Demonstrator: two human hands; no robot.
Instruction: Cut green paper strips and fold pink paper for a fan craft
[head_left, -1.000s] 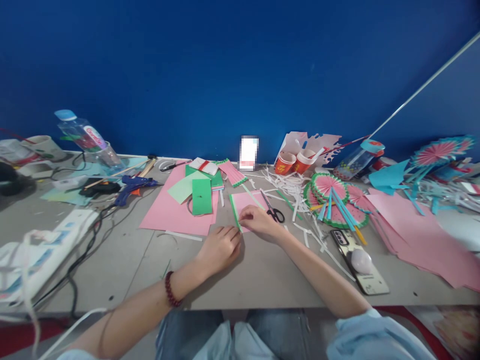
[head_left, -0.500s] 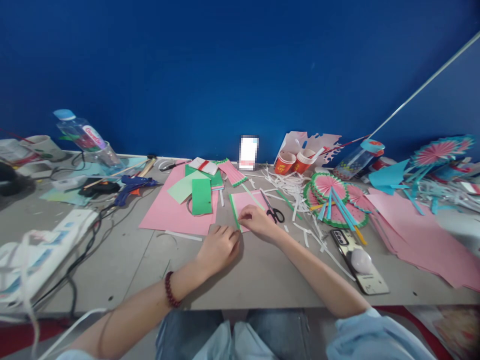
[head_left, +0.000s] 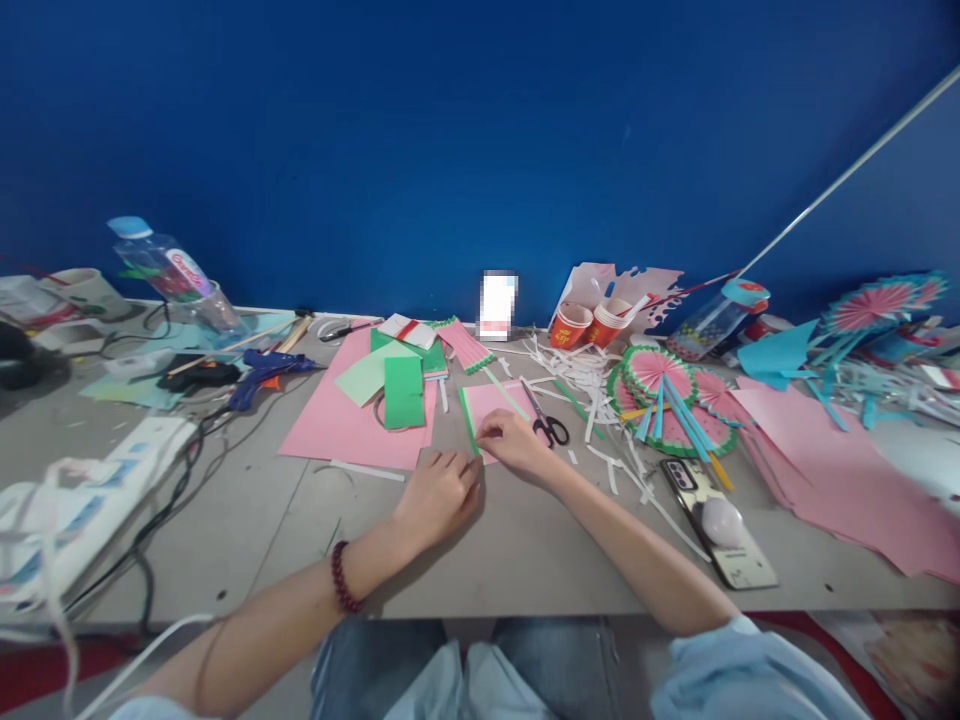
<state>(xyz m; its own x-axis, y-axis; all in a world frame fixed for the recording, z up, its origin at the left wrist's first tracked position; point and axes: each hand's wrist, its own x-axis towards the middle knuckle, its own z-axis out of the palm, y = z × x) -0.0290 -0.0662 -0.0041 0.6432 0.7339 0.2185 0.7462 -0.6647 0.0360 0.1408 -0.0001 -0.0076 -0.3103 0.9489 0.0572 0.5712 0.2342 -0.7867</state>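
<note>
A pink paper piece [head_left: 491, 400] with a green strip [head_left: 469, 415] along its left edge lies on the grey table in front of me. My right hand [head_left: 508, 438] is over its lower part, thumb and fingertips pinched together near the green strip; what is between them is too small to make out. My left hand [head_left: 441, 492] rests on the table at the lower left corner of the piece, its fingers curled, and what they hold is hidden. Black-handled scissors [head_left: 551, 430] lie just right of the piece, blades pointing away.
Pink sheets [head_left: 322, 425] and a green card [head_left: 403, 392] lie left, with a blue glue gun [head_left: 262, 375] beyond. Rightward are paper scraps [head_left: 592, 370], red cups [head_left: 571, 325], round paper fans [head_left: 660, 378] and a phone [head_left: 742, 560]. A power strip [head_left: 112, 480] sits far left.
</note>
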